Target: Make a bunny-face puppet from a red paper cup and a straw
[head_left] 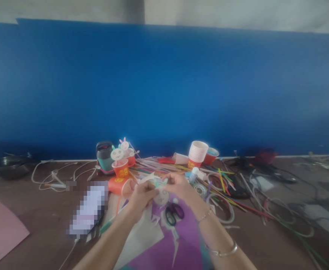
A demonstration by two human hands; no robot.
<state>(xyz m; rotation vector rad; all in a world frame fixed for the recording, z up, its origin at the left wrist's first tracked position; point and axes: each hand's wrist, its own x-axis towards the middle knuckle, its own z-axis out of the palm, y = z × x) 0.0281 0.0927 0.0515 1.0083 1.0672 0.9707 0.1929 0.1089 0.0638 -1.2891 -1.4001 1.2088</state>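
Between my two hands is a small round white paper animal face (161,197) with a drawn face and light-green ears at its top. The fingers of my left hand (144,195) pinch it at the upper left. My right hand (179,187) is closed at the ears from the other side; its fingertips are partly blurred. Just below lie black-handled scissors (170,216) on purple paper (189,243). White paper (143,234) lies partly under my left forearm. An orange paper cup (118,186) rests on its side left of my left hand.
Two similar paper faces (117,154) stand at orange cups (121,169) behind. A cup stack (197,153), a glue stick (193,174) and a tape roll (199,190) are at right, among coloured pipe cleaners (232,195). A phone (88,210) and pink paper (2,230) lie left.
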